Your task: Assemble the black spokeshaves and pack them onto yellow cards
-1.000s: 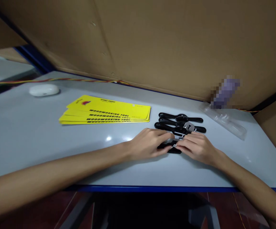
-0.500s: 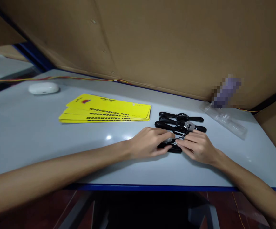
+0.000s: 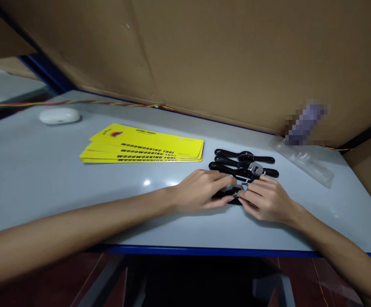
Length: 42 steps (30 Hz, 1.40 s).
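My left hand [image 3: 201, 190] is closed around a black spokeshave [image 3: 235, 202] near the front of the table, its fingers covering much of the tool. From the other side, my right hand [image 3: 267, 199] holds the same tool, thumb and fingertips at a small silver screw [image 3: 236, 195]. Part of a flat metal piece [image 3: 232, 186] shows under my left fingers. Just behind my hands, several more black spokeshaves [image 3: 225, 153] lie side by side. A silver slotted plate [image 3: 256, 169] rests over the nearest of these, by my right knuckles.
Yellow printed cards [image 3: 147, 145] are fanned out left of the tools. Farther left sits a white rounded case [image 3: 59, 116]. Clear plastic packaging [image 3: 313, 167] and a pixelated purple item [image 3: 305, 123] lie at the back right. A twisted cable [image 3: 108, 102] runs along the cardboard wall [image 3: 220, 64].
My right fingertips have shifted very slightly at the screw, and the spokeshave appears tilted a little differently. Both hands keep their hold; the view has moved marginally.
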Each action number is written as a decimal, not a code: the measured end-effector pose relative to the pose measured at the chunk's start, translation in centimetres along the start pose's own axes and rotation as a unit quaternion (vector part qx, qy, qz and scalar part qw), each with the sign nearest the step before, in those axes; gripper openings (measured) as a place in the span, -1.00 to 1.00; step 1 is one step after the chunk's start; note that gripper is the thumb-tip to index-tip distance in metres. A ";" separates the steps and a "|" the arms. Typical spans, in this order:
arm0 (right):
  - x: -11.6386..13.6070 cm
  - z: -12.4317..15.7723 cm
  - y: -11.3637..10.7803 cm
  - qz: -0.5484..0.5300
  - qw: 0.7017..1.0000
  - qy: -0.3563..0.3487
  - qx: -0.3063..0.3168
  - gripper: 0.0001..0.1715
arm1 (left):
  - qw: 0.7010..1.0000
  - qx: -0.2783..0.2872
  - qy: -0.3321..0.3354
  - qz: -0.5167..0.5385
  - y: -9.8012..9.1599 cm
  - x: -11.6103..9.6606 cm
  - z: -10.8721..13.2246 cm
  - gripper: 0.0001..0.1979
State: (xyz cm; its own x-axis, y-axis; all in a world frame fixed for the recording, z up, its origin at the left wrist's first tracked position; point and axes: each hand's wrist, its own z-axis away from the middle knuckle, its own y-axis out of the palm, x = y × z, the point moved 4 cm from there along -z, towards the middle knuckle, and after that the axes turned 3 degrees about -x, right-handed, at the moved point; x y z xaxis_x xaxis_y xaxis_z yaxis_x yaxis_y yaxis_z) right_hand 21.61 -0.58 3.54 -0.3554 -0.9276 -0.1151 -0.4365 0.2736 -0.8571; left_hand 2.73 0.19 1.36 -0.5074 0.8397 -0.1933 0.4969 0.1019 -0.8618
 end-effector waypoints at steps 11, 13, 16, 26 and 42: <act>0.1 -0.6 -0.4 -0.055 0.998 0.034 0.003 -0.74 | 1.000 0.000 -0.009 -0.001 0.1 0.1 0.0 -0.65; 0.2 -0.6 -0.4 -0.047 0.999 0.022 0.002 -0.73 | 1.000 -0.005 -0.006 -0.004 0.1 0.1 0.0 -0.67; 0.1 -0.5 -0.3 -0.043 0.999 0.020 -0.008 -0.74 | 1.000 0.002 -0.007 -0.004 0.0 0.1 0.0 -0.72; -0.1 -0.4 0.0 -0.027 0.998 0.033 -0.042 -0.66 | 1.000 0.014 0.005 0.003 -0.2 0.0 -0.2 -0.74; 1.2 -0.7 0.4 -0.011 0.999 -0.028 -0.015 -0.68 | 1.000 -0.013 0.012 -0.003 -0.2 0.0 -0.2 -0.69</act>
State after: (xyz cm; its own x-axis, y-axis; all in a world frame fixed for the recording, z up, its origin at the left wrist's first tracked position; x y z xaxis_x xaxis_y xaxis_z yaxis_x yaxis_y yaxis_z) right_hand 20.38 -1.42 3.41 -0.2998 -0.9457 -0.1253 -0.4683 0.2603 -0.8444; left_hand 2.71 0.28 1.64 -0.4933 0.8516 -0.1772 0.5130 0.1203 -0.8499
